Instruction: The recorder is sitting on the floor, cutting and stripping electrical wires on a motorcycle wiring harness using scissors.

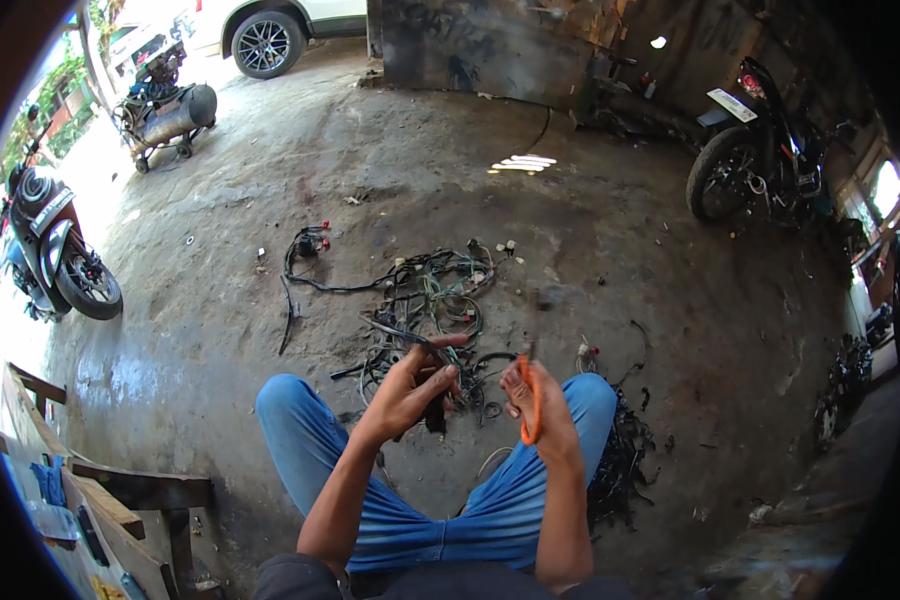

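Note:
A tangled wiring harness (435, 280) of black, green and pale wires with small connectors lies on the floor in front of my knees. My left hand (408, 394) is closed around a bundle of its wires, with the index finger stretched out over them. Just to the right, my right hand (547, 418) grips an orange-handled hand tool (529, 400). The tool's dark far end points away from me and is blurred, so I cannot tell its exact kind. A gap separates the tool from the wires in my left hand.
A heap of black scraps (625, 460) lies beside my right knee. A wooden bench (135, 490) stands at the near left. Farther off are a scooter (55, 250), an air compressor (170, 120), a white car (320, 18) and a motorcycle (750, 160).

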`<state>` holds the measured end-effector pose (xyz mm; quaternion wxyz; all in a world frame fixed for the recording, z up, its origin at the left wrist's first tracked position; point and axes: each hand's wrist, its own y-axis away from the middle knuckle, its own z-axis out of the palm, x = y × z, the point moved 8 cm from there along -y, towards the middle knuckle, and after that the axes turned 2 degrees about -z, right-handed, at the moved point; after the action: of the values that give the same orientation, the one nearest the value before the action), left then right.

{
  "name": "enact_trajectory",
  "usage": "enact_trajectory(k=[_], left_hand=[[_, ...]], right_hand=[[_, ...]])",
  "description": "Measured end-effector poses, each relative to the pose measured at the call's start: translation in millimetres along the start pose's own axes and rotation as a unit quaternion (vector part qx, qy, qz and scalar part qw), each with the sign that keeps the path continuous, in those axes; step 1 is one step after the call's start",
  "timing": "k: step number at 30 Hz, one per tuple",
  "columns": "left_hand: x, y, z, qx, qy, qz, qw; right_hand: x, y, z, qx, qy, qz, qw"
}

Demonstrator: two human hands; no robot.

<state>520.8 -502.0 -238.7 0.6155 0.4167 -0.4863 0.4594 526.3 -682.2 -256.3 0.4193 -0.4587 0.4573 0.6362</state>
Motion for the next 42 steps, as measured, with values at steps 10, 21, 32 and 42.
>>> enact_trajectory(k=[10,21,32,42], left_hand=[[-289,-16,-112,0.268,0.186,-0.242,0.914],[-114,-34,-17,0.130,0.218,-0.130,0.958],[-160,-41,-43,0.206,-0.286,-0.063,0.934],[-139,9,28,0.186,-0.487,-0.075,0.850]], right_hand=[[106,7,64,-0.184,-0.363,0.270,0.873],[98,11,44,-0.166,-0.172,0.207,0.948],[93,19,12,-0.110,-0.042,0.093,0.989],[74,-81,20,0.131,0.284,-0.101,0.944]])
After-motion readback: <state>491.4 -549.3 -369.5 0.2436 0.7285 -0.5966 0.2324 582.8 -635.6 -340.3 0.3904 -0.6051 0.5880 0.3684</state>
